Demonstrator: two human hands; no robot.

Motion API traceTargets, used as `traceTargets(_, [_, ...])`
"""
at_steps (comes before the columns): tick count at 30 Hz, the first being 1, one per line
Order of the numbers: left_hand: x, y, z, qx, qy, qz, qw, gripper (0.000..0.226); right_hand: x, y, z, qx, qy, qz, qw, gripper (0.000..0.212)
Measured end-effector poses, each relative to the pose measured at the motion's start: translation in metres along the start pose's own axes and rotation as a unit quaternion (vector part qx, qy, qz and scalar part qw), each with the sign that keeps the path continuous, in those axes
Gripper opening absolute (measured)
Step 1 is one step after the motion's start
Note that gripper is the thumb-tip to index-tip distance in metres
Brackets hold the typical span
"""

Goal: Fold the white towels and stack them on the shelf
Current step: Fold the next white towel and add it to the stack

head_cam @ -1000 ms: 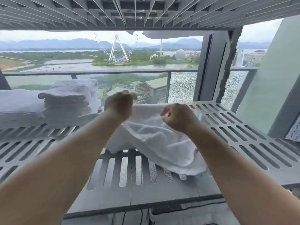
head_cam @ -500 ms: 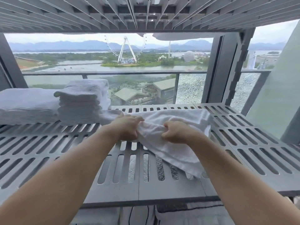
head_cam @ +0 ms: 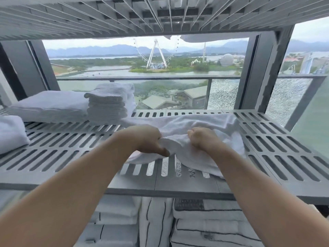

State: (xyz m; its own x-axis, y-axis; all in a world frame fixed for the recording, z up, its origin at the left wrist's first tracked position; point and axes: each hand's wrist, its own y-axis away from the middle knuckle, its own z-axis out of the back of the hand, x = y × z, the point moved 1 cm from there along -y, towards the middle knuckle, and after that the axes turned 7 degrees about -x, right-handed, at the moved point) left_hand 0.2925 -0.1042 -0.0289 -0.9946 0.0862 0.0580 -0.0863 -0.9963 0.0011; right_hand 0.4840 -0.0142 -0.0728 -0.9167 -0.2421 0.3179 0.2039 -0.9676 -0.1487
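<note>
I see one loose white towel (head_cam: pixel 201 122) lying crumpled on the slotted shelf (head_cam: pixel 284 150), spread from the centre of my view out toward 3 o'clock. Its terry nap is soft and bunched, and its near edge droops over the slots. Both hands are on it. My left hand (head_cam: pixel 146 139) has its fingers curled into the near fold with the thumb pointing down. My right hand (head_cam: pixel 203 138), just beside it at 3 o'clock, is clenched in a fist on the same cloth.

The shelf is one grey, matte panel cut with rows of long rounded slots. At 10 o'clock on it stands one neat stack of small folded towels (head_cam: pixel 106 104), several layers high with rounded fold edges. Touching that stack on its 9 o'clock side lies one wider, flatter white pile (head_cam: pixel 48 107). One more plump white folded piece (head_cam: pixel 10 132) sits at the frame's 9 o'clock edge.

At 6 o'clock, on the level beneath, I count at least three stacks of white linens with thin black stripes (head_cam: pixel 213 227). At 12 o'clock is the ribbed underside of an upper shelf (head_cam: pixel 124 13), and beyond the glass one Ferris wheel (head_cam: pixel 156 54).
</note>
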Motion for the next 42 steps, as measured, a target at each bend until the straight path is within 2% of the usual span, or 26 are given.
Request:
traceTargets(2, [-0.005, 0.012, -0.001, 0.054, 0.061, 0.006, 0.997, 0.064, 0.005, 0.005, -0.001, 0.022, 0.027, 0.002, 0.999, 0.042])
traceTargets(4, [-0.008, 0.02, -0.003, 0.068, 0.141, 0.022, 0.987, 0.069, 0.009, 0.011, -0.002, 0.035, 0.056, 0.016, 0.998, 0.043])
traceTargets(7, [-0.007, 0.027, -0.013, 0.007, 0.201, 0.058, 0.978, 0.066, 0.002, 0.022, -0.005, 0.016, 0.075, 0.073, 0.994, 0.04])
traceTargets(10, [0.001, 0.028, -0.029, -0.098, 0.147, 0.059, 0.982, 0.05, -0.012, 0.025, -0.012, 0.038, 0.045, 0.08, 0.995, 0.045])
traceTargets(13, [0.009, 0.026, -0.045, -0.145, 0.147, 0.067, 0.976, 0.02, -0.028, 0.037, -0.02, 0.064, 0.024, 0.019, 0.997, 0.07])
traceTargets(15, [0.012, 0.023, -0.054, -0.125, 0.171, 0.074, 0.975, 0.037, -0.038, 0.048, -0.023, 0.038, 0.013, -0.033, 0.999, 0.075])
traceTargets(17, [0.012, 0.02, -0.059, -0.097, 0.155, 0.074, 0.98, 0.058, -0.042, 0.055, -0.024, 0.008, 0.021, -0.04, 0.999, 0.077])
traceTargets(19, [0.008, 0.018, -0.062, -0.092, 0.118, 0.072, 0.986, 0.066, -0.041, 0.061, -0.023, -0.039, 0.012, -0.012, 0.999, 0.069])
traceTargets(22, [0.002, 0.021, -0.065, -0.128, 0.041, 0.067, 0.989, 0.065, -0.035, 0.075, -0.018, -0.195, -0.053, 0.055, 0.978, 0.031])
traceTargets(24, [0.002, 0.03, -0.065, -0.162, 0.023, 0.064, 0.985, 0.059, -0.032, 0.086, -0.014, -0.251, -0.032, 0.079, 0.964, 0.018])
traceTargets(27, [0.005, 0.045, -0.068, -0.204, 0.02, 0.062, 0.977, 0.048, -0.028, 0.097, -0.011, -0.223, 0.052, 0.063, 0.971, 0.022])
traceTargets(30, [0.005, 0.057, -0.069, -0.223, -0.007, 0.055, 0.973, 0.04, -0.023, 0.105, -0.011, -0.2, 0.077, 0.029, 0.976, 0.028])
traceTargets(33, [0.003, 0.06, -0.069, -0.215, -0.055, 0.087, 0.971, 0.032, -0.016, 0.114, -0.016, -0.17, 0.076, 0.004, 0.983, 0.035])
traceTargets(36, [0.003, 0.064, -0.066, -0.217, -0.049, 0.116, 0.968, 0.037, -0.015, 0.123, -0.021, -0.162, 0.037, -0.004, 0.986, 0.037])
traceTargets(38, [0.0, 0.071, -0.064, -0.27, -0.041, 0.074, 0.959, 0.04, -0.017, 0.13, -0.02, -0.158, -0.007, 0.006, 0.987, 0.037])
traceTargets(40, [-0.007, 0.075, -0.064, -0.318, 0.002, -0.019, 0.948, 0.038, -0.02, 0.135, -0.016, -0.142, -0.024, 0.021, 0.989, 0.035])
traceTargets(42, [-0.019, 0.077, -0.063, -0.312, 0.071, -0.091, 0.943, 0.036, -0.025, 0.14, -0.011, -0.139, -0.016, 0.035, 0.99, 0.035])
